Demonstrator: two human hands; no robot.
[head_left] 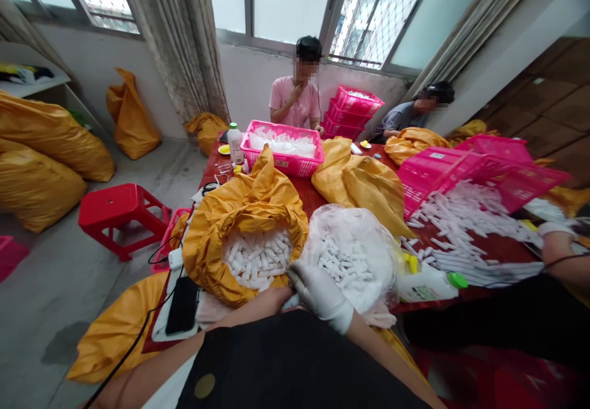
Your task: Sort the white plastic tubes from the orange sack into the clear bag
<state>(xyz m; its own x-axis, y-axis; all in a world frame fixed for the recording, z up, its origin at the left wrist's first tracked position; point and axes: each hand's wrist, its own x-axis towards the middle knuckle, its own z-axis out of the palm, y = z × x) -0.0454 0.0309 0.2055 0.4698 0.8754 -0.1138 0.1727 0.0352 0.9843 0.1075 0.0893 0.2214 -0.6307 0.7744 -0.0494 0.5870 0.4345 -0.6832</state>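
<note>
My right hand (320,292), in a white glove, is in front of my body with its fingers curled against my left wrist. What it pinches, if anything, is hidden. My left hand (291,302) shows only as a bit of white glove under the right one; its fingers are out of sight. Just beyond the hands, an orange-yellow sack (207,243) stands with its mouth rolled back. Small white plastic pieces (260,255) fill it. To its right, a clear plastic bag (385,237) holds similar white pieces (343,264).
A pink basket (286,162) of whitish pieces stands behind the sack. On the right, tipped pink baskets (437,169) lie by a spread of white pieces (465,215). A bottle (426,285) lies near the clear bag. A phone (182,306) lies left. Co-workers sit beyond and at right.
</note>
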